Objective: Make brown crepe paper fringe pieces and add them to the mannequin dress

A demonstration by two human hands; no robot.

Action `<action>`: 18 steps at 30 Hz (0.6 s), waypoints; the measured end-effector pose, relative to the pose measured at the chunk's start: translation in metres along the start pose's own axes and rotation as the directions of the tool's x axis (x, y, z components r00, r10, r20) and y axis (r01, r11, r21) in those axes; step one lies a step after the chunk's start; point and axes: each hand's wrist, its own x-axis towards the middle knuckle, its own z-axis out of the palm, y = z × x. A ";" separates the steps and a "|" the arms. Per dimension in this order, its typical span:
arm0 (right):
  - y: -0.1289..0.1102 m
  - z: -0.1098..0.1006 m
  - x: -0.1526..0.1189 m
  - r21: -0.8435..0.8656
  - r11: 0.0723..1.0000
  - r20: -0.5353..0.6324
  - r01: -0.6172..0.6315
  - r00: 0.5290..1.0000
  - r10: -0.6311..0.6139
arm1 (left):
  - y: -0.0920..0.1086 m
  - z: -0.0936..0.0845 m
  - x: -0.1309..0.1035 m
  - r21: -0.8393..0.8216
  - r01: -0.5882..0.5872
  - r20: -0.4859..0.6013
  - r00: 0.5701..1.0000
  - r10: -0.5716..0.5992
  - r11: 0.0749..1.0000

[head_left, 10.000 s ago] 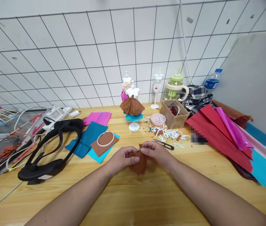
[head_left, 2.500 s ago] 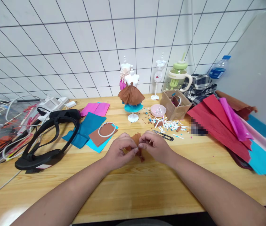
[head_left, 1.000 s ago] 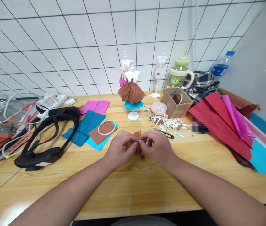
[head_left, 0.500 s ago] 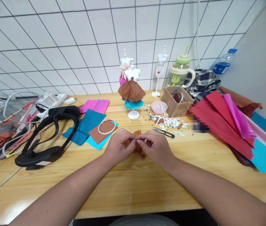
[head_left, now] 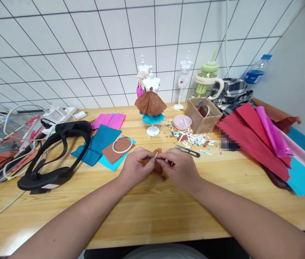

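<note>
My left hand (head_left: 137, 166) and my right hand (head_left: 181, 167) meet over the table, fingertips pinched together. Between them is a piece of pleated brown crepe paper (head_left: 158, 172), gathered at the middle and partly hidden by my fingers. A thin white bit (head_left: 156, 155) shows at the fingertips; whether it is tape or string is too small to tell. Just beyond my right hand lie black thread snips (head_left: 188, 151). Behind my hands stands a white mini dress form (head_left: 151, 84) wearing a brown pleated paper skirt (head_left: 151, 102) over a blue frill (head_left: 153, 119).
Left are a black headset (head_left: 78, 154), folded blue paper (head_left: 105, 142) and a white ring (head_left: 122, 144) on brown paper. At right, white scraps (head_left: 192, 139) lie by a pink dish (head_left: 182, 122), a cardboard box (head_left: 205, 120), a jug (head_left: 206, 82) and red paper sheets (head_left: 257, 144).
The white bit at my fingertips shows more clearly, and my fingers have shifted very slightly. Both hands stay on the brown paper.
</note>
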 end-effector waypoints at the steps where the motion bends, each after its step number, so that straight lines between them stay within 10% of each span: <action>1: 0.000 0.000 0.000 -0.006 1.000 0.004 0.000 1.000 0.000 | 0.000 0.000 0.000 -0.006 0.009 0.002 1.000 -0.009 1.000; 18: 0.000 0.000 0.000 -0.034 0.999 0.022 -0.025 0.999 0.026 | 0.003 0.001 -0.002 -0.003 0.096 0.033 0.995 -0.095 0.995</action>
